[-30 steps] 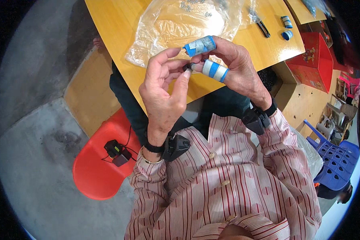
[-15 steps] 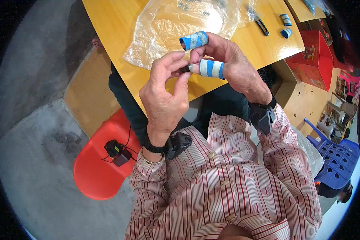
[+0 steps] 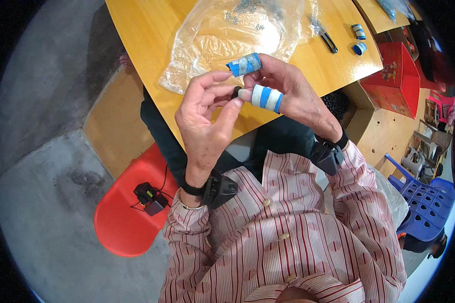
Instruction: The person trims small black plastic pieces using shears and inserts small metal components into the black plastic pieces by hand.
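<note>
A small black round piece (image 3: 236,92) is pinched between both hands above the table's near edge. My left hand (image 3: 206,108) grips it with thumb and fingertips. From the other side, my right hand (image 3: 290,86) presses it with the thumb. Blue-and-white tape wraps (image 3: 267,97) cover my right thumb and one right finger. Beyond the hands a clear plastic bag (image 3: 207,45) lies spread on the table, with small metal screw-like parts (image 3: 246,7) on it. What my other right fingertips touch is hidden.
The yellow wooden table (image 3: 141,50) also bears a black-handled cutter (image 3: 329,42) and two loose tape rolls (image 3: 359,48). A box of black pieces (image 3: 336,103) stands beside my right forearm. On the left, a red stool (image 3: 119,222) carries a black device (image 3: 149,198). A blue chair (image 3: 427,204) is at right.
The black piece has turned and shows more between my fingertips. My right hand has dropped slightly, and the left fingers have shifted their hold. The whole view has moved a little.
</note>
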Demonstrator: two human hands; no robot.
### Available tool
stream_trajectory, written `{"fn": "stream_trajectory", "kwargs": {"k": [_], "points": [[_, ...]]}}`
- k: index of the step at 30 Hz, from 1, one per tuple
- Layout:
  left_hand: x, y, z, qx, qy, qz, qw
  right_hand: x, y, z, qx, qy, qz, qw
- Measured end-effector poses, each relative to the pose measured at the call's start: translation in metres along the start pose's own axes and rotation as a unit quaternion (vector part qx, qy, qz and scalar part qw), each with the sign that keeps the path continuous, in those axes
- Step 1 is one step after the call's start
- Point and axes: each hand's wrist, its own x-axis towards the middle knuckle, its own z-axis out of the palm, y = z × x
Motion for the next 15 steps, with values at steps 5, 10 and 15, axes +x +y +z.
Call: {"fn": "stream_trajectory", "kwargs": {"k": [5, 10, 15], "points": [[0.005, 0.011, -0.001, -0.125, -0.005, -0.112, 0.986, -0.001, -0.004, -0.008, -0.370, 0.022, -0.234, 0.899], [0.008, 0.017, 0.001, -0.124, 0.001, -0.138, 0.983, -0.002, -0.007, -0.006, -0.532, 0.030, -0.285, 0.796], [0.010, 0.019, 0.001, -0.111, -0.008, -0.132, 0.985, -0.001, -0.001, -0.005, -0.541, 0.030, -0.287, 0.790]]}}
